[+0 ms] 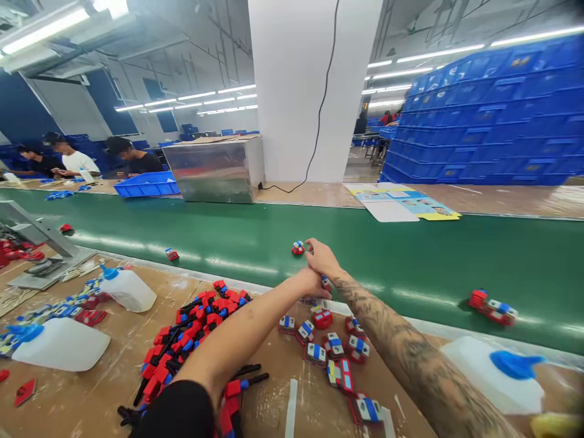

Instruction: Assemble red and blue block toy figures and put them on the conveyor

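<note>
I am reaching both arms over the small toy cars (335, 347) lying on the brown table near its far edge, and my left hand (310, 283) is pressing against my right wrist, so I cannot tell what it is holding. My right hand (322, 255) is stretching past that edge onto the green belt (410, 261), fingers curling down, and a little red toy car (298, 247) is sitting just to its left, touching or almost touching my fingertips. I cannot tell if I am gripping it.
</note>
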`<state>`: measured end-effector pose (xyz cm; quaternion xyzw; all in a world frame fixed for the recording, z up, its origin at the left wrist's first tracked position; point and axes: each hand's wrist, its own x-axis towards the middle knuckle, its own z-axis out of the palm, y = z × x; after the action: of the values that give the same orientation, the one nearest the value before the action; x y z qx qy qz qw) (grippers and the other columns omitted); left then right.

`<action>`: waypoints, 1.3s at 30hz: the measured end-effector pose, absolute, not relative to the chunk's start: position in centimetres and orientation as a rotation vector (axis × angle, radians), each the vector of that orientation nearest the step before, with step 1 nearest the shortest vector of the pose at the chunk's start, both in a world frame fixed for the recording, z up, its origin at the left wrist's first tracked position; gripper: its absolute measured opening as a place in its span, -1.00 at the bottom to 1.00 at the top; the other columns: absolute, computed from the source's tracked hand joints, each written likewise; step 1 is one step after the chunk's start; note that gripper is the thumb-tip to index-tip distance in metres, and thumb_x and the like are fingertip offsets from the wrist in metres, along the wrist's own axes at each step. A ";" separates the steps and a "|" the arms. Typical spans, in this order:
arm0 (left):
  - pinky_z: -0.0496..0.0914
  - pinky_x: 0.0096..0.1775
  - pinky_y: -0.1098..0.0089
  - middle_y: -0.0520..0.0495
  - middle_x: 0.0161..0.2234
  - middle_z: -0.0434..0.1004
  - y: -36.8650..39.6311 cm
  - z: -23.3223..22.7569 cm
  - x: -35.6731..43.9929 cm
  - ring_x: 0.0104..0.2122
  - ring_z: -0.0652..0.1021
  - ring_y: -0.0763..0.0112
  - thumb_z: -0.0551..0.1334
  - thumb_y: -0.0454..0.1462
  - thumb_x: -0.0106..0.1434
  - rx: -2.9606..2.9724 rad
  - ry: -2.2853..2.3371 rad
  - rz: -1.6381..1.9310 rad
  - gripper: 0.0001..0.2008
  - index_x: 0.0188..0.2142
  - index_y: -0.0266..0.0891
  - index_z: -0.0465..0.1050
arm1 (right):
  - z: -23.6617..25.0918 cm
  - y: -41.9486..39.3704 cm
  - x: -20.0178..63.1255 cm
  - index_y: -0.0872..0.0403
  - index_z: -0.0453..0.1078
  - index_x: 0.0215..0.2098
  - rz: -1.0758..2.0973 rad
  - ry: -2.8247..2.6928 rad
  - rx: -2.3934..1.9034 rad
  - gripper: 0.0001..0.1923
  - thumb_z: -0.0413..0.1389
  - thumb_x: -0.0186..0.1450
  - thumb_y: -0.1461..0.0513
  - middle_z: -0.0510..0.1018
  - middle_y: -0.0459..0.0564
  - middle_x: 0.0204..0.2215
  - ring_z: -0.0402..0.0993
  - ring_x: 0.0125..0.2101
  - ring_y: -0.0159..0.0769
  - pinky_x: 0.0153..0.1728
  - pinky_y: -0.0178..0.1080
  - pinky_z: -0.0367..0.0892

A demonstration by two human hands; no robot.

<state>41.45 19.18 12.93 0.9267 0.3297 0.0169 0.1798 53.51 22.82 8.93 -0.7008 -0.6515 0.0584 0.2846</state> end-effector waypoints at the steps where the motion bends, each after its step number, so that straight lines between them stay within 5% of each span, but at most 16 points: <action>1: 0.46 -0.04 0.14 -0.20 -0.07 0.50 18.7 13.1 39.5 -0.09 0.53 0.16 0.34 -0.17 0.28 2.655 0.923 0.002 -0.69 -0.07 -0.33 0.47 | 8.4 24.4 53.6 0.13 0.39 0.03 0.160 -1.791 -1.897 -0.76 0.14 0.41 0.23 0.54 0.07 -0.09 0.51 -0.12 -0.16 -0.04 -0.03 0.43; 4: 0.42 -0.03 0.13 -0.31 -0.14 0.51 15.7 13.9 31.0 -0.06 0.51 -0.03 0.40 -0.21 0.17 2.728 0.948 -0.101 -0.67 -0.14 -0.37 0.48 | 6.8 27.4 53.8 0.09 0.39 0.07 0.178 -1.921 -1.926 -0.70 0.17 0.40 0.19 0.43 0.10 0.10 0.41 0.04 -0.06 0.04 0.08 0.37; 12: 0.46 -0.25 0.30 -0.04 -0.26 0.54 1.7 13.2 12.6 -0.25 0.60 0.18 0.14 -0.23 0.38 2.435 1.335 -0.415 -0.87 -0.15 -0.15 0.44 | 3.5 29.0 55.4 0.12 0.46 -0.12 0.232 -1.948 -2.023 -0.83 0.22 0.35 0.23 0.50 0.06 -0.04 0.46 -0.07 -0.13 -0.01 0.05 0.39; 16: 0.49 -0.18 0.29 -0.07 -0.03 0.49 -3.7 8.6 12.3 -0.16 0.60 0.20 0.18 -0.29 0.34 2.334 1.438 -0.371 -0.70 0.06 -0.10 0.38 | 4.8 26.2 55.7 0.16 0.53 -0.23 0.149 -1.871 -1.931 -0.85 0.27 0.28 0.23 0.54 0.17 -0.15 0.45 -0.07 -0.08 0.02 0.04 0.28; 21: 0.51 -0.12 0.22 -0.27 0.12 0.37 -6.5 5.3 13.9 -0.09 0.58 0.12 0.15 -0.29 0.34 2.286 1.606 -0.385 -0.48 0.28 -0.25 0.20 | 8.3 19.4 53.2 0.08 0.51 -0.04 0.155 -1.697 -1.712 -0.70 0.21 0.31 0.13 0.59 0.16 -0.20 0.53 -0.21 -0.10 -0.12 -0.03 0.36; 26: 0.50 -0.26 0.20 -0.25 0.04 0.38 -6.4 4.8 14.6 -0.29 0.62 0.13 0.15 -0.27 0.29 2.343 1.704 -0.372 -0.47 0.25 -0.22 0.23 | 10.6 5.6 50.2 0.00 0.50 -0.06 0.795 -1.382 -1.131 -0.67 0.31 0.20 0.16 0.63 -0.02 -0.21 0.56 -0.24 -0.16 -0.20 -0.11 0.47; 32: 0.45 -0.19 0.27 -0.08 -0.25 0.42 -4.9 3.8 14.0 -0.28 0.57 0.22 0.10 -0.17 0.36 2.327 1.537 0.142 -0.78 -0.20 -0.19 0.47 | 7.7 -10.5 48.3 -0.07 0.59 -0.19 1.090 -0.727 -0.977 -0.65 0.43 0.07 0.07 0.64 -0.05 -0.27 0.53 -0.32 -0.23 -0.33 -0.23 0.44; 36: 0.43 -0.07 0.27 -0.12 -0.19 0.54 -4.2 3.1 14.8 -0.16 0.56 0.20 0.20 -0.11 0.30 2.053 1.369 0.703 -0.74 -0.14 -0.22 0.50 | 4.5 -16.5 46.7 -0.14 0.55 -0.18 1.181 -0.261 -0.865 -0.67 0.43 0.09 0.12 0.66 -0.01 -0.20 0.53 -0.31 -0.29 -0.48 -0.37 0.36; 39: 0.46 -0.32 0.39 -0.14 -0.22 0.60 -4.8 3.2 17.0 -0.35 0.57 0.30 0.30 -0.05 0.24 1.546 1.241 0.781 -0.63 -0.09 -0.27 0.52 | 3.4 -18.4 45.6 -0.17 0.54 -0.14 1.222 -0.102 -0.763 -0.65 0.42 0.11 0.17 0.65 -0.04 -0.19 0.53 -0.30 -0.32 -0.40 -0.34 0.42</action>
<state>16.96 -4.77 3.15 0.6349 0.5096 0.3206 0.4842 45.59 -18.44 3.43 -0.3493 -0.0468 0.5591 0.7505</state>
